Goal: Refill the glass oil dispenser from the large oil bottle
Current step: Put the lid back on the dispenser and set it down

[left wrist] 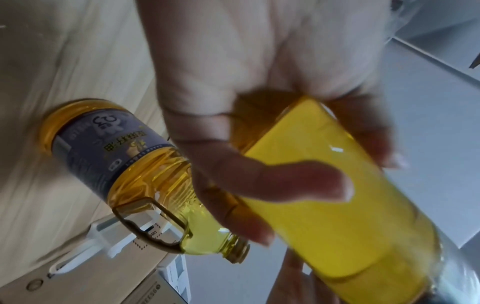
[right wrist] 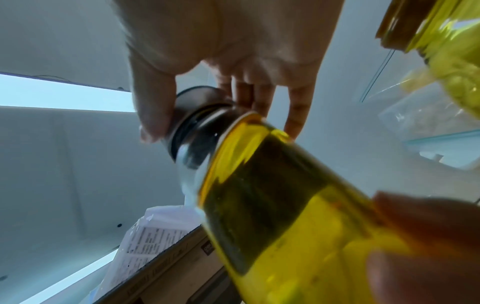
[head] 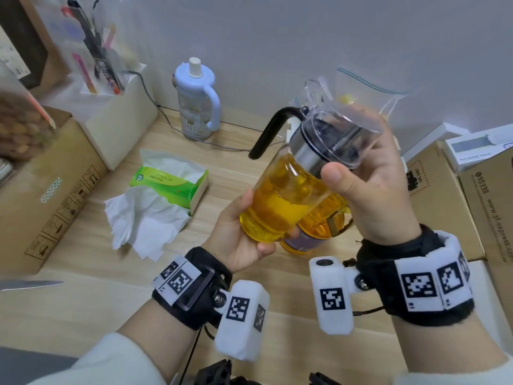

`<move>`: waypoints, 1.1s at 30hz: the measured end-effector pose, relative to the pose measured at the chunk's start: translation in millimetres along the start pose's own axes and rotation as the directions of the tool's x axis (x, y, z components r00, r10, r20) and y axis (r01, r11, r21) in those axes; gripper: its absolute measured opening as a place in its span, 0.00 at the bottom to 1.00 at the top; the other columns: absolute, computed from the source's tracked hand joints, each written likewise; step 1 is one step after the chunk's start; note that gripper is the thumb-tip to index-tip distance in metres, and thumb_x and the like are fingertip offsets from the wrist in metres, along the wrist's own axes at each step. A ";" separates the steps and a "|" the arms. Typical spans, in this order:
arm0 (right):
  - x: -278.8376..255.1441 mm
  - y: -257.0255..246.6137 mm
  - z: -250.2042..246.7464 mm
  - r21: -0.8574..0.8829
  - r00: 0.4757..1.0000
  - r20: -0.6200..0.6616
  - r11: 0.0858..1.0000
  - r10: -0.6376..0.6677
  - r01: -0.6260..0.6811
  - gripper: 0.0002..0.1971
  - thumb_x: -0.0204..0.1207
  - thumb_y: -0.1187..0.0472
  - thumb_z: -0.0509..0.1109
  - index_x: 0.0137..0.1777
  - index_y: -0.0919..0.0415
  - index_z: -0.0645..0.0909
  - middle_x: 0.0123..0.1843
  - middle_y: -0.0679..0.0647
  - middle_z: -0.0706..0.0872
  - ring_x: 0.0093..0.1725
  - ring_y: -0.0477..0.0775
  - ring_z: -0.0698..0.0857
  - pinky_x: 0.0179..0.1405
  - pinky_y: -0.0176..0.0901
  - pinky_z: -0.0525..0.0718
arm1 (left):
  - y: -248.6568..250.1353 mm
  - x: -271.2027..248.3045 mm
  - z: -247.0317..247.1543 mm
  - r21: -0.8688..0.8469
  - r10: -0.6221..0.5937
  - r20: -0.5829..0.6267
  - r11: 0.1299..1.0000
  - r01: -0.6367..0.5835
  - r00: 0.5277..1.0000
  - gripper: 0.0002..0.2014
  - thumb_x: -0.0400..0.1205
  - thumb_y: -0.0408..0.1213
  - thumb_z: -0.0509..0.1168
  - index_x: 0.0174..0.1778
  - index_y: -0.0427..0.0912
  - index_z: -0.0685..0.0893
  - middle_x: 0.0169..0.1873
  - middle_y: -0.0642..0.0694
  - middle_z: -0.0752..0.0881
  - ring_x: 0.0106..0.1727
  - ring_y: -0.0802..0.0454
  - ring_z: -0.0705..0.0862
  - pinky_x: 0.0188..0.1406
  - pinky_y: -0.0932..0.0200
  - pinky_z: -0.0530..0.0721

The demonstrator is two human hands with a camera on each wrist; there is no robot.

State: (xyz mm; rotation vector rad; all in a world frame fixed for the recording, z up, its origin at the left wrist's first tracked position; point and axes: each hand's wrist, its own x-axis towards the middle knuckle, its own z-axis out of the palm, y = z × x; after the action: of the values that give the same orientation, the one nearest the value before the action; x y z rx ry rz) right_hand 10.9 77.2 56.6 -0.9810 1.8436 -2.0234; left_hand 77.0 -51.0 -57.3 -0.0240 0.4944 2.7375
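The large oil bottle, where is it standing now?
In the head view the large oil bottle stands on the wooden table, right of centre, behind and partly hidden by the glass dispenser.

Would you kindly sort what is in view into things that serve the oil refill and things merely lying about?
For the job:
- glass oil dispenser with steel-and-black lid, in left hand; right hand grips its lid
- large amber plastic oil bottle, uncapped

Lying about:
- green tissue pack
- pale-blue handled water bottle
- brown cardboard boxes
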 end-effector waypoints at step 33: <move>4.6 -30.4 -10.3 -0.781 0.990 0.082 0.610 -0.113 0.135 0.32 0.55 0.39 0.76 0.60 0.44 0.72 0.54 0.47 0.75 0.54 0.43 0.77 0.54 0.29 0.76 | 14.6 4.2 -2.0 0.026 -0.334 0.067 0.943 0.333 0.940 0.32 0.59 0.56 0.78 0.53 0.38 0.87 0.40 0.38 0.87 0.32 0.50 0.85 0.14 0.71 0.78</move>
State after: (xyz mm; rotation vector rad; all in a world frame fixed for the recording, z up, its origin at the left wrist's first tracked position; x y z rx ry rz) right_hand 9.1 88.1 87.0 -1.3380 2.7904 -1.1588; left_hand 67.9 -63.0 -54.6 -0.0067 0.4454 2.3936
